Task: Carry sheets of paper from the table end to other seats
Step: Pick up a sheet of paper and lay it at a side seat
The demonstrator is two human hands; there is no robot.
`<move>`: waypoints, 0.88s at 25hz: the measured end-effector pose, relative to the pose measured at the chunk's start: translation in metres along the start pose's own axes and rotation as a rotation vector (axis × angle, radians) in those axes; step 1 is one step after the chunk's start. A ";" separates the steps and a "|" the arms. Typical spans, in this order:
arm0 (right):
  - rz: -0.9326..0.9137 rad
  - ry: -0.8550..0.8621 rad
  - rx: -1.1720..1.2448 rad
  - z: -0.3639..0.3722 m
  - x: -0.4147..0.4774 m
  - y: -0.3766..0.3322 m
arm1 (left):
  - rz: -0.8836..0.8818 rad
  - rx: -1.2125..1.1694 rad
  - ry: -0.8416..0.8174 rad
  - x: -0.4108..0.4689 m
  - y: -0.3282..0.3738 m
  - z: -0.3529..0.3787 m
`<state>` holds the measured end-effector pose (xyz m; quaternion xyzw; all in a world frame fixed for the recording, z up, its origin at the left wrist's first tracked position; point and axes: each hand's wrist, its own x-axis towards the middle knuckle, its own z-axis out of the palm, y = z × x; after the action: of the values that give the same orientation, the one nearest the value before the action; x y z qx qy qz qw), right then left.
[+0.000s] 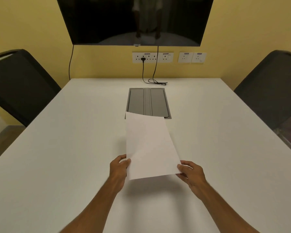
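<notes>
While both hands (155,172) grip it, the sheet (149,145) shows blank.

Dark screen (134,19), wall sockets (168,57), two chairs (18,84).

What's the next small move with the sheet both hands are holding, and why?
Probably lift the sheet of paper clear of the table and turn toward a side chair. Left hand and right hand already pinch its near corners, its far edge overlaps the grey cable hatch, and no sheet lies in front of either chair.
</notes>
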<state>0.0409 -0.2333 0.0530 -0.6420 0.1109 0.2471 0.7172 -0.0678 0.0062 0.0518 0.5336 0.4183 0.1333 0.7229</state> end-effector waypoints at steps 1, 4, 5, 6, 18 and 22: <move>0.012 -0.022 -0.034 -0.007 -0.011 -0.004 | 0.007 -0.004 -0.010 -0.014 0.001 -0.003; 0.001 -0.042 -0.142 -0.025 -0.047 -0.017 | 0.037 0.002 -0.065 -0.061 0.001 -0.008; -0.014 -0.037 -0.161 -0.030 -0.059 -0.021 | 0.040 0.009 -0.093 -0.076 0.000 -0.009; -0.030 -0.028 -0.178 -0.035 -0.071 -0.025 | 0.035 0.014 -0.119 -0.090 -0.001 -0.010; -0.105 0.037 -0.213 -0.137 -0.219 -0.037 | -0.080 0.118 -0.371 -0.226 -0.020 0.009; -0.090 0.074 -0.197 -0.182 -0.251 -0.035 | -0.069 0.144 -0.383 -0.266 -0.030 0.040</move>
<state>-0.1271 -0.4655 0.1757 -0.7225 0.0835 0.2007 0.6564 -0.2092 -0.2016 0.1512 0.5848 0.2996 -0.0255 0.7534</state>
